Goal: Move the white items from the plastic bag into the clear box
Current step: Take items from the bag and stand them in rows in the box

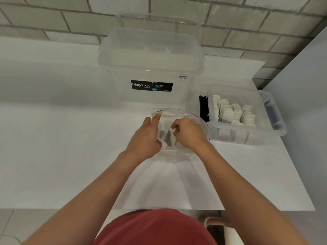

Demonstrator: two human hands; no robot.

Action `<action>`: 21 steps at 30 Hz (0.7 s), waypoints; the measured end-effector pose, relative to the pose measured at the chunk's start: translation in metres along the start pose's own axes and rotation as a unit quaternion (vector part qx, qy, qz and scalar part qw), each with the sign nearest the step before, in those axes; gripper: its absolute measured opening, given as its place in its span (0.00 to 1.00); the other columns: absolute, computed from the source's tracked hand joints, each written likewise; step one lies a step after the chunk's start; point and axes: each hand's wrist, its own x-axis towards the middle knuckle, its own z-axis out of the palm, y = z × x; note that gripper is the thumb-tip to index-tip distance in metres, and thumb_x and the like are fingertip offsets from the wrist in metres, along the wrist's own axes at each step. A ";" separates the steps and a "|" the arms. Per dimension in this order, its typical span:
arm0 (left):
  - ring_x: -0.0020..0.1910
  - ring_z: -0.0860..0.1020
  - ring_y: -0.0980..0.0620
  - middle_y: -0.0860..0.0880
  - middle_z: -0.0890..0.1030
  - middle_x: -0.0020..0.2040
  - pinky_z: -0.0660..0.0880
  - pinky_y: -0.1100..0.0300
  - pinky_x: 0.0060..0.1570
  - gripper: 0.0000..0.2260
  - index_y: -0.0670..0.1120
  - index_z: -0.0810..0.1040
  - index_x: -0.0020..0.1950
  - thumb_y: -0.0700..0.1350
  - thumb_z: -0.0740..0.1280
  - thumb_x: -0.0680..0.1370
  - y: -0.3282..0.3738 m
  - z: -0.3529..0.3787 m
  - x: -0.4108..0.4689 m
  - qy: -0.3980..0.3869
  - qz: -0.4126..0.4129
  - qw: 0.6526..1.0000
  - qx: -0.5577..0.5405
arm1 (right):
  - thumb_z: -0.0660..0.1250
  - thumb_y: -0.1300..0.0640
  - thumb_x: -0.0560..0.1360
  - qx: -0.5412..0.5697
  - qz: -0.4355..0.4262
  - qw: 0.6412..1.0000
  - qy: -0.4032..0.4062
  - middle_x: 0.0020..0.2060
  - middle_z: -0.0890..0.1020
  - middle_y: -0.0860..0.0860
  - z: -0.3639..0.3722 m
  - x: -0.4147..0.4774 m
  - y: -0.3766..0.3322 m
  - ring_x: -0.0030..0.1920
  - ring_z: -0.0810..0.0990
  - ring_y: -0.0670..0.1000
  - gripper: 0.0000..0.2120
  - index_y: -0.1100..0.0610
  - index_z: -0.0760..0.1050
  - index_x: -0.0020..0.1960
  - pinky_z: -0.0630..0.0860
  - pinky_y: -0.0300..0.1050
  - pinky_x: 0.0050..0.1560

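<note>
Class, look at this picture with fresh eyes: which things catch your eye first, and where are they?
The left hand and right hand grip a plastic bag at the centre. Behind stands a big clear Megabox tub; to the right, a small clear box holds rows of white items.

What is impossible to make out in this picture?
Head view:
1. Contents of the plastic bag: covered by left hand and right hand.
2. Small print on Megabox label: too small.
3. Dark object beside small clear box: seen only through clear plastic.
</note>
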 end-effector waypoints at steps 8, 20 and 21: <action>0.49 0.77 0.41 0.48 0.69 0.54 0.79 0.45 0.45 0.40 0.56 0.54 0.77 0.36 0.67 0.69 0.002 0.001 0.002 -0.004 0.000 1.000 -0.004 | 0.65 0.61 0.78 -0.066 -0.113 0.986 0.103 0.46 0.86 0.50 -0.025 -0.035 -0.019 0.49 0.82 0.56 0.09 0.53 0.83 0.53 0.78 0.50 0.48; 0.46 0.76 0.45 0.50 0.69 0.52 0.77 0.49 0.46 0.38 0.59 0.54 0.76 0.38 0.66 0.71 0.001 -0.002 0.007 0.008 -0.004 1.000 -0.018 | 0.73 0.55 0.76 0.190 -0.046 0.952 0.237 0.42 0.86 0.38 -0.108 -0.078 0.022 0.43 0.83 0.39 0.05 0.48 0.86 0.50 0.77 0.33 0.46; 0.44 0.76 0.45 0.50 0.69 0.52 0.77 0.49 0.46 0.38 0.59 0.54 0.76 0.39 0.67 0.71 0.000 -0.001 0.008 0.010 -0.004 1.000 -0.020 | 0.73 0.54 0.76 0.196 -0.034 0.945 0.259 0.41 0.85 0.37 -0.123 -0.081 0.031 0.42 0.83 0.39 0.04 0.48 0.86 0.49 0.76 0.31 0.44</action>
